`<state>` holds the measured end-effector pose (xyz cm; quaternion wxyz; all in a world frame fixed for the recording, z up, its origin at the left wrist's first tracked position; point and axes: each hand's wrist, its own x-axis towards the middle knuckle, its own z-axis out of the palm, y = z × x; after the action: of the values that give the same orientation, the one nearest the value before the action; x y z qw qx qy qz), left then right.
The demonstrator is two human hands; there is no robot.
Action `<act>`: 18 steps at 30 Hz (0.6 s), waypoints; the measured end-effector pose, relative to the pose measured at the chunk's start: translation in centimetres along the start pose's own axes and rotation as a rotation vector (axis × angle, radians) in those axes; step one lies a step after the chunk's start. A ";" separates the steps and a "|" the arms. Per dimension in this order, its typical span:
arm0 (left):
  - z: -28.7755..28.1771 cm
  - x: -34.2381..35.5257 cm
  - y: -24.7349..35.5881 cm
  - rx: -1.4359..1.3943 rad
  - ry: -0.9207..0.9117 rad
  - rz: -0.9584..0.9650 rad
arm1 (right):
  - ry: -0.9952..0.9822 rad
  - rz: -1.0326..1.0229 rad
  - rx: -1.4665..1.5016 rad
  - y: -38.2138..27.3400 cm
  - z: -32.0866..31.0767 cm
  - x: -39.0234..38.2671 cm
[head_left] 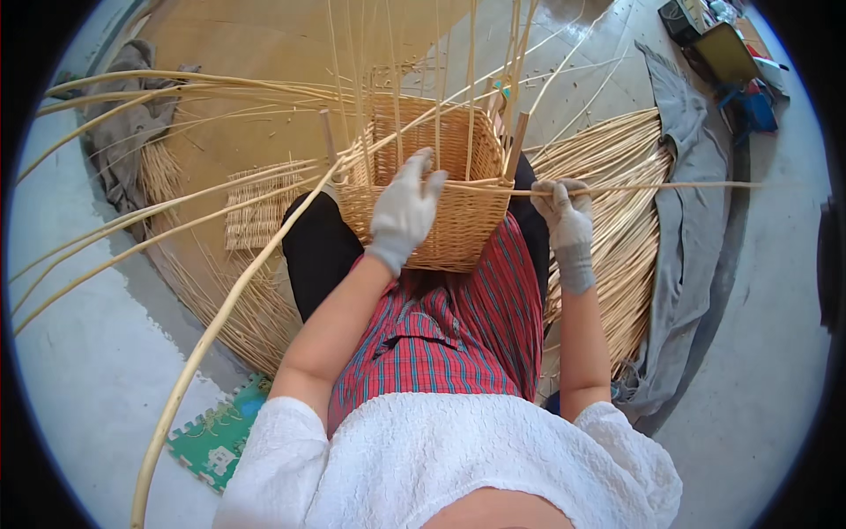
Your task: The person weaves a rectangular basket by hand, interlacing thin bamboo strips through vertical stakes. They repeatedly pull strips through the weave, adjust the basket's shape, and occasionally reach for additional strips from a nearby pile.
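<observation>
A square wicker basket (476, 220), partly woven, rests between my knees with its open top facing up. Thin upright stakes (471, 62) and thicker corner posts (518, 145) rise from its rim. My left hand (405, 212), in a pale work glove, lies against the near wall by the rim, fingers stretched upward and thumb apart. Right of the basket, my gloved right hand (564, 204) pinches a long willow rod (670, 186) running from the near rim out to the right. More long rods (238, 300) fan out to the left from the basket's left corner.
Bundles of peeled rods (617, 238) lie to the right on a grey cloth (692, 212). At left are a flat woven panel (256, 207), loose rods (238, 317) and another grey cloth (123, 132). A green foam mat (211, 436) sits lower left; boxes (723, 53) stand far right.
</observation>
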<state>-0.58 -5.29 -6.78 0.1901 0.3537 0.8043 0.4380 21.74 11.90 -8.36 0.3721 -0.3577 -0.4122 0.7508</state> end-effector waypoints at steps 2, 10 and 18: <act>0.4 3.3 0.6 -0.227 -0.517 -0.432 | -0.009 0.001 0.021 -0.3 0.2 0.9; 2.1 2.3 -2.5 -0.024 -0.257 -0.069 | -0.117 -0.587 -0.741 -3.1 12.6 6.8; 2.1 3.5 -2.1 -0.019 -0.310 -0.317 | -0.073 -0.487 -0.342 -2.3 12.8 5.7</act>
<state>-2.52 -2.29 -9.71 0.3810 0.2842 0.8069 0.3507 8.91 13.15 -2.44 0.4604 -0.2787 -0.6195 0.5714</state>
